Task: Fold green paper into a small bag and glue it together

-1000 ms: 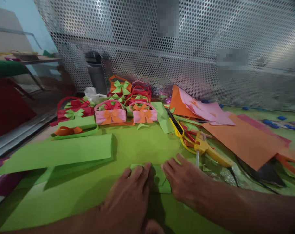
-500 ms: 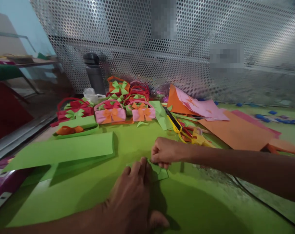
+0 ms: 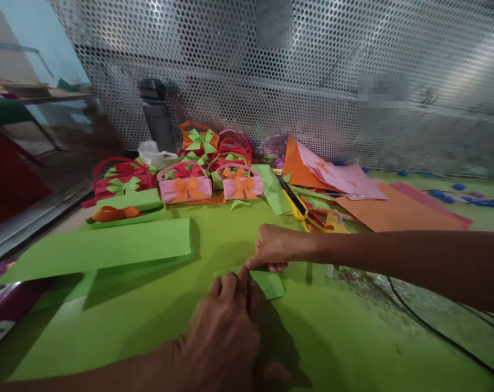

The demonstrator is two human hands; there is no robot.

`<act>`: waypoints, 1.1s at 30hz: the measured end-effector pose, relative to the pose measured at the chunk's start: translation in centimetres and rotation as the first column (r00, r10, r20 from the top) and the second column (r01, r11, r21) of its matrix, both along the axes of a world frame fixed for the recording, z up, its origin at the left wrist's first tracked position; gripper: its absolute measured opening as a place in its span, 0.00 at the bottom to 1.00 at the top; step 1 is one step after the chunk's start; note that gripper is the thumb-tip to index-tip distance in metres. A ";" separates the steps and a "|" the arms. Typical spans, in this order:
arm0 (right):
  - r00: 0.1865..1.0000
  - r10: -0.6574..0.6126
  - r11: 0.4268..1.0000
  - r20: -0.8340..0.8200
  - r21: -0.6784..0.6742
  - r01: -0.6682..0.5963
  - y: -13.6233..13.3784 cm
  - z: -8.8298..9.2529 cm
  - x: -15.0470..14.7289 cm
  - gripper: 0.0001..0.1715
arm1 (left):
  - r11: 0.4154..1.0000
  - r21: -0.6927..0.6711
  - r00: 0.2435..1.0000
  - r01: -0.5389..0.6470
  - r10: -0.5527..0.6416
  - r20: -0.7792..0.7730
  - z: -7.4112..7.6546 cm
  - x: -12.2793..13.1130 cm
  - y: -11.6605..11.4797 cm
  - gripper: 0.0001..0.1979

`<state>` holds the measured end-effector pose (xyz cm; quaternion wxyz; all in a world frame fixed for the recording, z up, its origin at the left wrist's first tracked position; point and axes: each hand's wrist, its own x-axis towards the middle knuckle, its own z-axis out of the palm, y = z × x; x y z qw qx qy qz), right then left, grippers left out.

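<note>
A small piece of light green paper (image 3: 268, 283) lies on the green tabletop between my hands. My left hand (image 3: 229, 318) rests over its left part. The fingertips press down on it, and the thumb is spread away towards me. Just beyond, my right hand (image 3: 272, 247) is curled, with its index fingertip touching the paper beside my left fingertips. What its folded fingers hold, if anything, is hidden. Part of the paper's left corner shows past my left fingers; the middle is covered.
Small paper bags with bows (image 3: 185, 188) stand at the back beside a grey bottle (image 3: 159, 120). Folded green paper (image 3: 120, 242) lies left. Yellow-handled scissors (image 3: 296, 204), a yellow tool (image 3: 335, 222) and orange sheets (image 3: 402, 207) lie right. A black cable (image 3: 422, 321) crosses the right side.
My right hand has shifted from a fist on the paper to pointing its index finger at the spot by my left fingertips. My left hand has barely moved; the view has tilted slightly.
</note>
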<state>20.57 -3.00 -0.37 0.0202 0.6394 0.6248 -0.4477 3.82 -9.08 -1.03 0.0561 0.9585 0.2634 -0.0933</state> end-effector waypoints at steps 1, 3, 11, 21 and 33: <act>1.000 0.004 1.000 0.007 -0.005 -0.004 0.0 0.1 0.1 0.18 | 1.000 0.017 1.000 0.005 -0.005 0.017 0.0 -0.1 0.0 0.45; 1.000 0.001 1.000 0.027 -0.021 0.000 0.0 0.4 0.2 0.18 | 0.999 0.040 0.999 0.010 -0.011 0.035 -0.1 -0.2 0.0 0.46; 0.995 -0.044 0.997 0.087 -0.054 0.049 -0.5 1.0 1.5 0.16 | 0.991 0.132 1.000 -0.015 0.013 0.012 0.0 -0.2 -0.3 0.40; 0.985 -0.032 0.993 0.170 -0.108 0.051 -0.4 1.0 3.1 0.14 | 1.000 -0.016 0.999 -0.027 0.026 -0.042 0.4 -0.4 0.1 0.44; 0.949 0.104 0.995 0.298 -0.039 -0.097 -1.5 2.7 2.2 0.12 | 0.996 -0.055 0.998 -0.065 0.064 -0.007 -0.6 -0.5 0.0 0.48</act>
